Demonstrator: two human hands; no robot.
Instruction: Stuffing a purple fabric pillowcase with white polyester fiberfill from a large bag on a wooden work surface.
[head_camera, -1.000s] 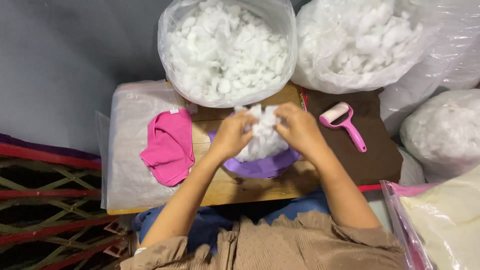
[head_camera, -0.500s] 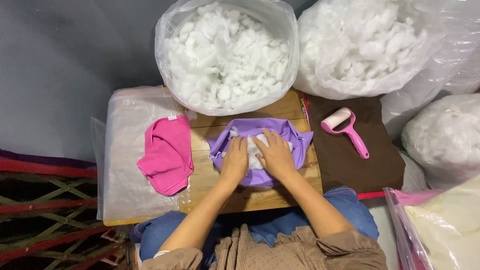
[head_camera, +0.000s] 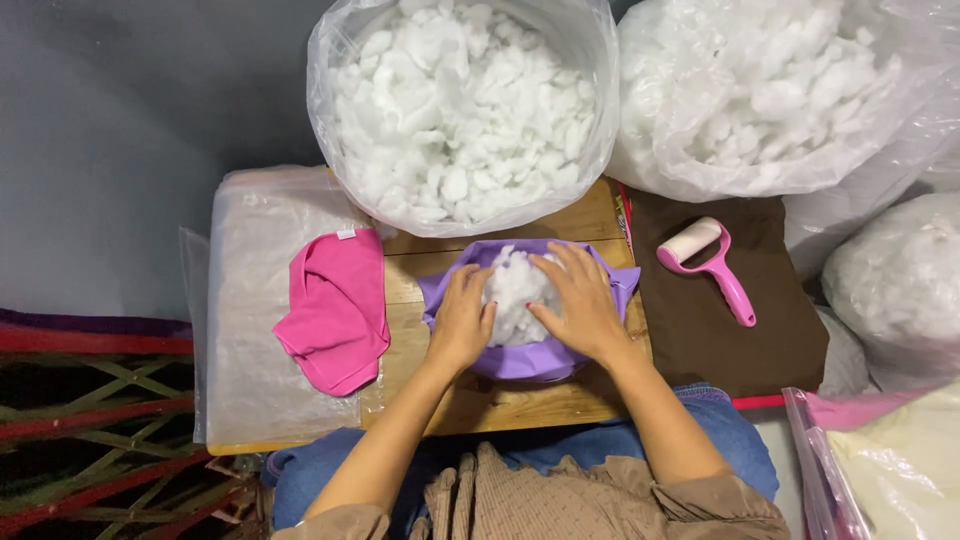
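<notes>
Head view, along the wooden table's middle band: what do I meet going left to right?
Clear plastic sheet → pink cloth → left hand → white stuffing on the purple cloth → right hand → brown cloth → pink lint roller.

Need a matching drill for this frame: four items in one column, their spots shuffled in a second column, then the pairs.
Things:
1. purple cloth
2. pink cloth
3. lint roller
4. white stuffing clump

Places:
A. on the brown cloth, right of the hands
B. between the left hand and the right hand
C. on the clear plastic sheet, left of the hands
D. on the wooden board, under both hands

Pairs: 1-D, 2-C, 3-A, 4-B
</notes>
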